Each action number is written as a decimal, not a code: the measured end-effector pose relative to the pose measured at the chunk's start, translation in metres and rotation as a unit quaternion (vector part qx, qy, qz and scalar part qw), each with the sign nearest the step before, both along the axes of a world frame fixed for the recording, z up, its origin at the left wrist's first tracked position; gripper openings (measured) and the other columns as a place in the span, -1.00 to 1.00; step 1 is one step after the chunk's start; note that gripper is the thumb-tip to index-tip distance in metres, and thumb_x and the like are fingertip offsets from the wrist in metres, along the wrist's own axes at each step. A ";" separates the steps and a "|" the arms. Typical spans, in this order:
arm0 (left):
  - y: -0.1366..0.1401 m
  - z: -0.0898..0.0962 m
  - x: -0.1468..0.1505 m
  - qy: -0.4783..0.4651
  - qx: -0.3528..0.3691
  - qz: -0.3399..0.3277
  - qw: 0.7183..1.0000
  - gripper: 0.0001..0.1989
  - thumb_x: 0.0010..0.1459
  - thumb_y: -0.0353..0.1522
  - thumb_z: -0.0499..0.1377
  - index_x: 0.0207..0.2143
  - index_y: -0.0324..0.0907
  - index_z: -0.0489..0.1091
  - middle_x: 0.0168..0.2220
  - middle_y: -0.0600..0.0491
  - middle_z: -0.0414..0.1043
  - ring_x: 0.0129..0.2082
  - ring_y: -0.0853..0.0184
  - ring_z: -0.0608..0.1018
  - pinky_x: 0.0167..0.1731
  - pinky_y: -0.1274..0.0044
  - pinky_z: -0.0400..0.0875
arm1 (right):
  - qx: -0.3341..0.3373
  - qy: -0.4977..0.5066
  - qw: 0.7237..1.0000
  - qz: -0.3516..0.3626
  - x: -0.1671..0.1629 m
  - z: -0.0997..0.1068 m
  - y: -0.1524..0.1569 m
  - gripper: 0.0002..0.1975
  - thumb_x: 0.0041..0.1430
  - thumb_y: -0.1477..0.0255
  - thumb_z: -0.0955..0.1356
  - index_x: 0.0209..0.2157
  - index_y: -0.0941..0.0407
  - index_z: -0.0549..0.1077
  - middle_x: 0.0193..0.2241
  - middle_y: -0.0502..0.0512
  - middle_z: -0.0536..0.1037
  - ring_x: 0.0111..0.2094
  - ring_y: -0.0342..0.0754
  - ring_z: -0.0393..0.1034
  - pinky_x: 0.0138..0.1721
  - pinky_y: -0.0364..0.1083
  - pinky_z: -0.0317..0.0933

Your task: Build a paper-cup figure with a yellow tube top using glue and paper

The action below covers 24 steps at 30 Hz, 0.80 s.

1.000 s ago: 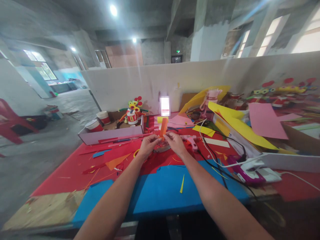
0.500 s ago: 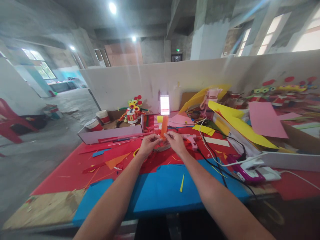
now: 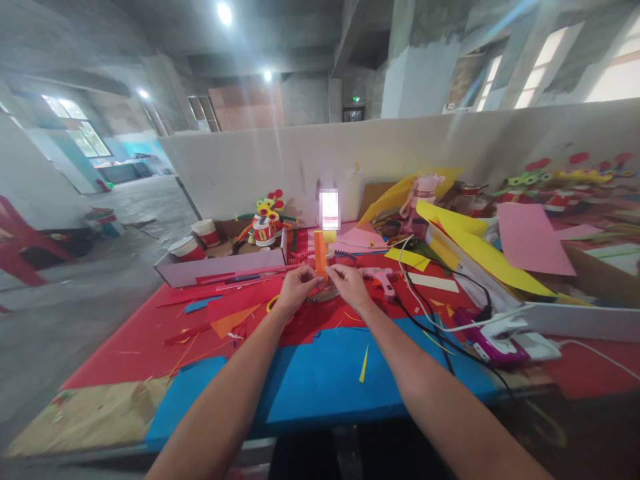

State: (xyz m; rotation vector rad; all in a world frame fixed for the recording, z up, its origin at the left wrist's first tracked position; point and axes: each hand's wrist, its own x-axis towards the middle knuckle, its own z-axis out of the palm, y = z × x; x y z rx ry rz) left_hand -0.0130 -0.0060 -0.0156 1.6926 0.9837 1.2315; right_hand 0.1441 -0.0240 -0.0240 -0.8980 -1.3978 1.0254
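Over the middle of the table, an orange paper strip (image 3: 319, 250) stands nearly upright between my two hands. My left hand (image 3: 298, 287) pinches its lower end from the left. My right hand (image 3: 349, 285) has thumb and fingers closed at the same end, on the right. The fold or edge between the fingertips is too small to make out. Just right of my right hand lies a pink glue gun (image 3: 384, 283). Behind the strip are a yellow paper piece (image 3: 329, 237) and a dark curled paper spring (image 3: 347, 254), partly covered.
A shallow box (image 3: 225, 267) at the left holds cups and a paper-cup figure (image 3: 265, 230). Blue paper (image 3: 330, 373) covers the front edge. Cables run to a purple power strip (image 3: 495, 340) at right, beside a box with yellow sheets (image 3: 480, 250).
The orange strip's upper part has swung left and now stands more upright, showing more of the yellow piece behind. Both hands stay in nearly the same place.
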 end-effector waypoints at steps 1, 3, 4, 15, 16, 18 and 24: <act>0.000 0.000 0.000 -0.002 -0.004 -0.002 1.000 -0.68 -0.14 -0.21 0.37 -0.58 -0.22 0.35 -0.61 0.16 0.37 -0.57 0.47 0.37 -0.50 0.62 0.22 | -0.004 0.005 1.000 0.003 0.000 0.001 -0.001 -0.56 0.07 -0.04 0.31 -0.46 0.08 0.42 -0.55 0.01 0.57 -0.50 0.02 0.54 -0.41 -0.04 0.45; 0.001 -0.001 0.000 -0.013 -0.012 -0.006 1.000 -0.67 -0.16 -0.21 0.38 -0.58 -0.22 0.33 -0.62 0.16 0.35 -0.58 0.47 0.36 -0.51 0.61 0.22 | -0.010 0.017 1.000 0.009 -0.001 0.003 -0.002 -0.55 0.08 -0.05 0.30 -0.47 0.08 0.42 -0.55 0.02 0.58 -0.49 0.03 0.54 -0.39 -0.03 0.46; 0.002 -0.001 0.000 -0.020 -0.013 -0.006 1.000 -0.68 -0.17 -0.22 0.38 -0.58 -0.22 0.33 -0.62 0.17 0.34 -0.58 0.47 0.36 -0.51 0.61 0.22 | -0.011 0.019 1.000 0.012 -0.001 0.004 -0.003 -0.55 0.07 -0.04 0.31 -0.47 0.08 0.42 -0.55 0.02 0.58 -0.49 0.03 0.54 -0.38 -0.02 0.46; -0.003 0.006 0.001 -0.042 -0.030 -0.026 0.998 -0.67 -0.09 -0.17 0.35 -0.48 -0.22 0.34 -0.58 0.17 0.37 -0.56 0.47 0.40 -0.47 0.60 0.29 | 0.030 -0.065 0.997 -0.040 0.004 0.005 -0.002 -0.71 0.11 0.14 0.34 -0.40 0.09 0.48 -0.49 0.03 0.61 -0.45 0.02 0.55 -0.40 -0.07 0.42; -0.004 0.008 0.000 -0.055 -0.038 -0.027 0.997 -0.66 -0.06 -0.16 0.33 -0.44 -0.21 0.33 -0.58 0.17 0.37 -0.57 0.47 0.40 -0.46 0.60 0.30 | 0.034 -0.075 0.996 -0.044 0.005 0.005 -0.002 -0.73 0.12 0.17 0.34 -0.40 0.09 0.48 -0.49 0.04 0.61 -0.45 0.02 0.55 -0.41 -0.08 0.41; -0.006 0.010 -0.001 -0.072 -0.053 -0.031 0.995 -0.65 -0.04 -0.14 0.31 -0.40 -0.20 0.32 -0.59 0.19 0.36 -0.58 0.48 0.40 -0.47 0.60 0.31 | 0.041 -0.093 0.994 -0.049 0.005 0.004 -0.001 -0.77 0.12 0.22 0.33 -0.41 0.09 0.48 -0.50 0.03 0.61 -0.46 0.01 0.55 -0.43 -0.10 0.40; -0.006 0.009 -0.002 -0.036 -0.076 -0.052 0.995 -0.64 -0.13 -0.17 0.37 -0.54 -0.23 0.32 -0.61 0.17 0.33 -0.62 0.50 0.36 -0.58 0.64 0.21 | 0.029 -0.078 0.996 -0.041 0.002 0.001 0.000 -0.78 0.09 0.21 0.36 -0.44 0.07 0.48 -0.55 0.01 0.58 -0.50 0.00 0.54 -0.46 -0.09 0.39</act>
